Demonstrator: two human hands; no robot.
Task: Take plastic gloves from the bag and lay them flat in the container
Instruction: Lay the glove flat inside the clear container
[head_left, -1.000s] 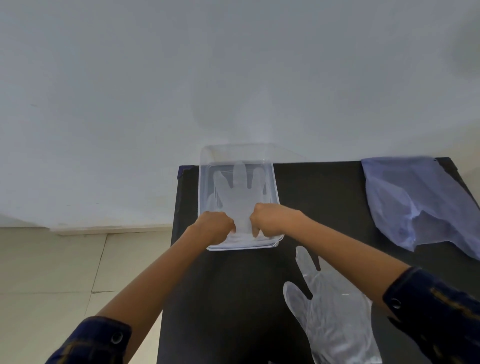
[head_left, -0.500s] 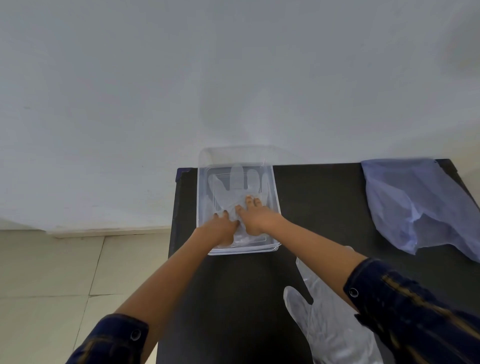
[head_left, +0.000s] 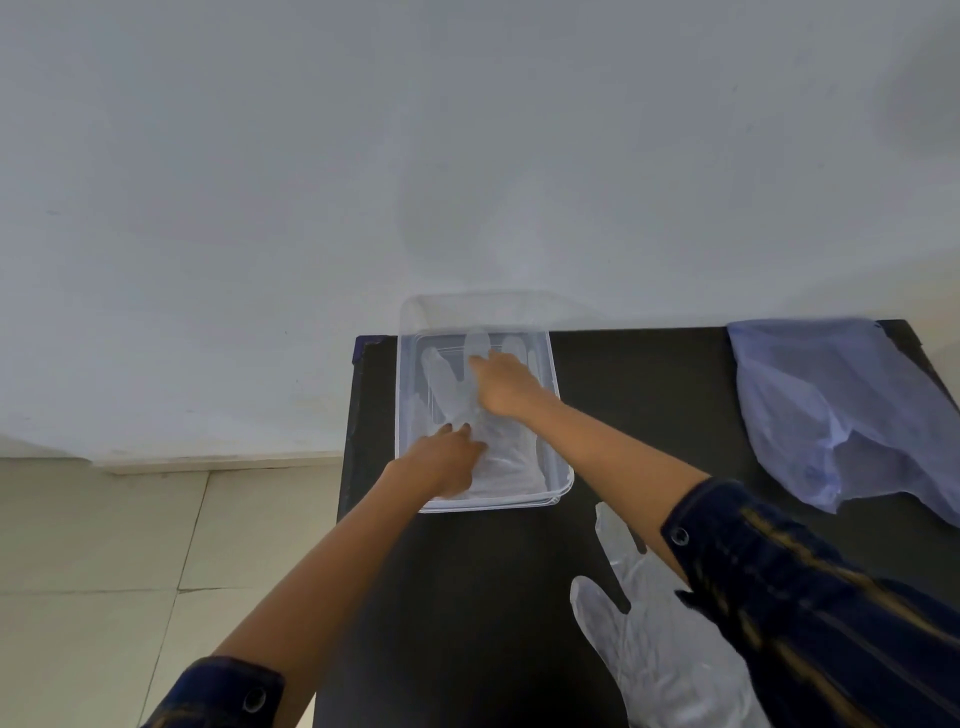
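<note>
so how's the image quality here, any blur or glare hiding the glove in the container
Head view: light is soft and even, with no hard glare; the clear container and the glove inside it are low-contrast, so the glove's edges read faintly. The right hand looks slightly soft, the left hand sharper. Wide-angle distortion bends the table edges.

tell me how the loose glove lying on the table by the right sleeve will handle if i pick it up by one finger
The loose glove is thin, see-through film with creases, so it will probably droop limp rather than hold its shape. It looks very light and could drift or cling. Against the smooth black table it may slide before the fingers catch an edge.
</note>
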